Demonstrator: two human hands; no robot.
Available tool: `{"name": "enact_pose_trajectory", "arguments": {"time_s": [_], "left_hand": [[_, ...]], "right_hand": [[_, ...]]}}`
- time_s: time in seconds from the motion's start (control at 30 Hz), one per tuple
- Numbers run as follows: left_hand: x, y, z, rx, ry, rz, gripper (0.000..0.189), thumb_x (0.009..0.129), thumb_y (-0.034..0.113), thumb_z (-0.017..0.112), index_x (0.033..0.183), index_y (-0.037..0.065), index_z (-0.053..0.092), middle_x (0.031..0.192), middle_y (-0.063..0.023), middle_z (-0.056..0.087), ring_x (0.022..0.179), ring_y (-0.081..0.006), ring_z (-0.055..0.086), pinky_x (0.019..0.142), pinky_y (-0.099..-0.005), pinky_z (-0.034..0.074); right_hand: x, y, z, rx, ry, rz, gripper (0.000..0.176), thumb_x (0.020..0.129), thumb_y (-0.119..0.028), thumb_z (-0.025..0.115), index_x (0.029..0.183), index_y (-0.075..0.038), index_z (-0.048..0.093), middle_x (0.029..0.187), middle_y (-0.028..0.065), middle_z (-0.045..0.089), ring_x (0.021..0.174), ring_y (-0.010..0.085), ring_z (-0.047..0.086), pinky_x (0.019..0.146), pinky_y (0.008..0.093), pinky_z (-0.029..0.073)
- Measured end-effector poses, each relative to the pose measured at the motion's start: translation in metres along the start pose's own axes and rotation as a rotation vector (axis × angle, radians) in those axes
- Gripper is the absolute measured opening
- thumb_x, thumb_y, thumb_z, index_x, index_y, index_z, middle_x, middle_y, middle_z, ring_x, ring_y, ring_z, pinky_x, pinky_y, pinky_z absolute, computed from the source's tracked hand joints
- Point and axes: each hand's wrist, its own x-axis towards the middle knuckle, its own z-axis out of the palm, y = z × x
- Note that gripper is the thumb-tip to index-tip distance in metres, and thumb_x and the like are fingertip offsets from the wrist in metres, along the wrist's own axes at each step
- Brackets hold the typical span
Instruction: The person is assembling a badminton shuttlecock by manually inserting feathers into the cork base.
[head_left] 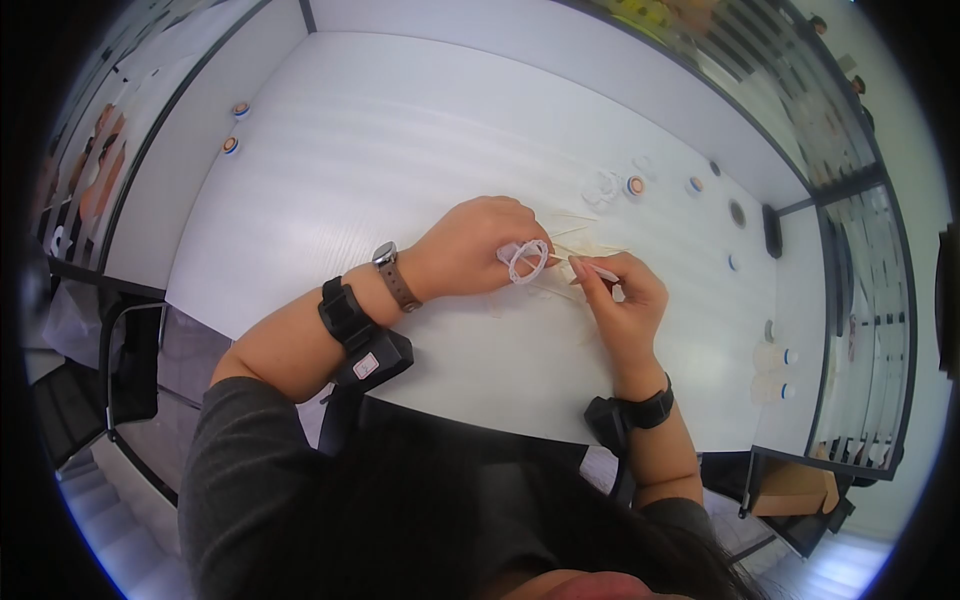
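My left hand [485, 247] is closed around a small white ring-shaped piece [528, 262], which shows at the fingertips over the white table [330, 150]. Just right of it, my right hand [622, 298] pinches a thin pale stick [565, 259] whose left end reaches toward the ring. A white piece [603, 272] also shows between the right fingers. Several thin pale sticks [600, 247] lie on the table behind and between the hands. The exact contact between stick and ring is too small to tell.
Crumpled clear plastic [603, 188] lies beside a small round cap [634, 186] beyond my hands. Two more caps [231, 145] are at the left edge. Clear bottles [770, 386] lie at the right. Low partitions [450, 25] border the table; an open cardboard box [790, 490] is lower right.
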Motion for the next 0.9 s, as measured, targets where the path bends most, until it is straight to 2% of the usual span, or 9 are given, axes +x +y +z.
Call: {"name": "enact_pose_trajectory", "arguments": {"time_s": [0.07, 0.23, 0.37, 0.4, 0.5, 0.6, 0.7, 0.9], "left_hand": [[0.001, 0.000, -0.002, 0.002, -0.004, -0.024, 0.007, 0.083, 0.015, 0.069, 0.088, 0.010, 0.071, 0.075, -0.0060, 0.061, 0.073, -0.0262, 0.059, 0.069, -0.0373, 0.048], [0.001, -0.001, -0.003, 0.056, 0.054, -0.077, 0.022, 0.084, 0.023, 0.074, 0.101, 0.010, 0.068, 0.086, -0.0078, 0.064, 0.080, -0.0276, 0.061, 0.073, -0.0368, 0.050], [0.003, 0.011, -0.005, 0.002, 0.058, -0.162, 0.035, 0.085, 0.027, 0.077, 0.114, 0.011, 0.064, 0.092, -0.0092, 0.066, 0.086, -0.0264, 0.063, 0.077, -0.0351, 0.051], [0.002, 0.013, -0.007, -0.024, 0.018, -0.218, 0.038, 0.086, 0.028, 0.076, 0.117, 0.011, 0.063, 0.096, -0.0103, 0.067, 0.088, -0.0253, 0.064, 0.078, -0.0342, 0.051], [0.004, 0.016, -0.010, -0.041, -0.078, -0.300, 0.036, 0.088, 0.026, 0.073, 0.118, 0.011, 0.063, 0.099, -0.0105, 0.067, 0.088, -0.0257, 0.064, 0.078, -0.0337, 0.051], [0.003, 0.012, -0.009, -0.028, -0.113, -0.284, 0.034, 0.090, 0.025, 0.070, 0.120, 0.011, 0.063, 0.101, -0.0103, 0.067, 0.089, -0.0260, 0.064, 0.079, -0.0340, 0.051], [0.001, 0.005, -0.003, -0.038, -0.061, -0.155, 0.037, 0.091, 0.031, 0.067, 0.123, 0.013, 0.060, 0.098, -0.0115, 0.067, 0.086, -0.0288, 0.063, 0.075, -0.0371, 0.050], [0.000, 0.006, -0.004, -0.022, -0.144, -0.171, 0.039, 0.092, 0.029, 0.066, 0.126, 0.013, 0.060, 0.102, -0.0118, 0.067, 0.087, -0.0293, 0.063, 0.076, -0.0372, 0.051]], "right_hand": [[-0.001, 0.000, -0.001, 0.006, -0.003, 0.022, 0.005, 0.083, -0.005, 0.078, 0.087, -0.003, 0.076, 0.071, -0.0001, 0.068, 0.058, 0.0051, 0.051, 0.052, 0.0205, 0.036], [-0.001, -0.003, -0.001, 0.026, 0.053, 0.056, 0.008, 0.087, -0.006, 0.074, 0.094, -0.002, 0.077, 0.074, 0.0017, 0.071, 0.058, 0.0047, 0.052, 0.052, 0.0200, 0.037], [0.001, -0.008, -0.002, 0.015, 0.112, 0.003, 0.012, 0.090, -0.002, 0.069, 0.100, -0.003, 0.076, 0.071, 0.0018, 0.070, 0.058, 0.0057, 0.053, 0.052, 0.0205, 0.038], [0.002, -0.011, -0.004, -0.036, 0.093, -0.074, 0.013, 0.090, -0.001, 0.069, 0.101, -0.002, 0.076, 0.070, 0.0018, 0.069, 0.057, 0.0058, 0.052, 0.051, 0.0207, 0.037], [0.000, -0.014, -0.008, -0.142, 0.055, -0.192, 0.014, 0.088, 0.001, 0.070, 0.101, -0.001, 0.076, 0.068, 0.0024, 0.068, 0.054, 0.0058, 0.051, 0.049, 0.0209, 0.036], [0.000, -0.013, -0.007, -0.169, 0.045, -0.278, 0.015, 0.086, 0.002, 0.072, 0.101, 0.000, 0.076, 0.061, 0.0029, 0.061, 0.050, 0.0078, 0.048, 0.047, 0.0225, 0.033], [-0.001, -0.015, -0.006, -0.192, 0.030, -0.275, 0.016, 0.085, 0.002, 0.073, 0.100, -0.001, 0.076, 0.058, 0.0027, 0.057, 0.049, 0.0090, 0.047, 0.047, 0.0237, 0.033], [-0.001, -0.015, -0.005, -0.203, 0.016, -0.251, 0.017, 0.084, 0.002, 0.074, 0.100, -0.002, 0.076, 0.056, 0.0022, 0.054, 0.049, 0.0095, 0.046, 0.046, 0.0251, 0.033]]}}
